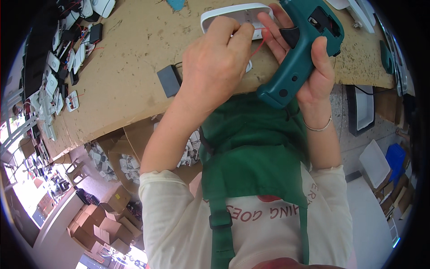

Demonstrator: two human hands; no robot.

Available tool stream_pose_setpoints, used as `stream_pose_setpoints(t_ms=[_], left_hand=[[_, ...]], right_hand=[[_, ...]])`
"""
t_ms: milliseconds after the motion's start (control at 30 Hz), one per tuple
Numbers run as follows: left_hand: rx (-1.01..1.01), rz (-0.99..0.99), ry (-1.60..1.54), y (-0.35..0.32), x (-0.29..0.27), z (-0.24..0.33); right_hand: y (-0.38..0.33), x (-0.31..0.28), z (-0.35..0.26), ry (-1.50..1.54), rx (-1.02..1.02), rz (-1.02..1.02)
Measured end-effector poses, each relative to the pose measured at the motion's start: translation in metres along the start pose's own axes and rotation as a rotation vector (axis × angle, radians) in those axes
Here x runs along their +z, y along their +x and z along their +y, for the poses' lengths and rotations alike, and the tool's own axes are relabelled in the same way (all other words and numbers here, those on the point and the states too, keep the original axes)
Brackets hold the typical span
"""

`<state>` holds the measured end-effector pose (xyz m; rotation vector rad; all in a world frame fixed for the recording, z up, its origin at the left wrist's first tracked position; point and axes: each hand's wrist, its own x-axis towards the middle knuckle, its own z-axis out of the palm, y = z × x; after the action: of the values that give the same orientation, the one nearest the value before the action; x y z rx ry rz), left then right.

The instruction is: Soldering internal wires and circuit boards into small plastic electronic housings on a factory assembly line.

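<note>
My right hand (320,74) holds a teal pistol-grip tool (289,74) with a black trigger. Its thumb lies along the near side, and its other fingers reach past the trigger. My left hand (215,60) is closed, its fingertips pinched by a thin red wire (259,47). The wire runs across to the fingers of my right hand; its ends are hard to make out. Behind both hands sits a white plastic housing (237,9), partly covered by my left hand. A dark grey box (169,80) with a black cable lies left of my left wrist.
The worn brown worktable (130,54) ends just before my green apron (255,157). White plates, black boxes and wires pile up along its left side (74,54). A blue piece (177,3) lies at the far edge. Cardboard boxes (107,224) stand on the floor lower left.
</note>
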<state>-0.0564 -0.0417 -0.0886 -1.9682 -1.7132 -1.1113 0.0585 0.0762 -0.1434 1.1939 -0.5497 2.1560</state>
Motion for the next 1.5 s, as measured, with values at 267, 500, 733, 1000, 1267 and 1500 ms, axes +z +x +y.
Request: stream_pose_setpoints(t_ms=[267,500,733,1000,1267,1500], left_hand=[[-0.059,0.072,-0.001,0.002,0.002,0.0],[0.005,0.073,0.003,0.001,0.002,-0.006],[0.145,0.044,0.011,0.005,-0.008,-0.001],[0.089,0.149,-0.184,0.0,0.005,-0.008],[0.124,0.073,-0.24,0.004,-0.007,-0.002],[0.086,0.094,-0.374,0.006,-0.004,-0.003]], right_hand=[[0.013,0.1,-0.016,-0.887,0.322,0.97],[0.0,0.121,-0.022,-0.8,0.336,0.966],[0.001,0.129,0.014,-0.467,0.258,1.053],[0.002,0.129,0.015,-0.49,0.238,1.102],[-0.011,0.113,0.015,-0.205,0.067,0.911],[-0.01,0.107,0.005,-0.198,0.185,0.889]])
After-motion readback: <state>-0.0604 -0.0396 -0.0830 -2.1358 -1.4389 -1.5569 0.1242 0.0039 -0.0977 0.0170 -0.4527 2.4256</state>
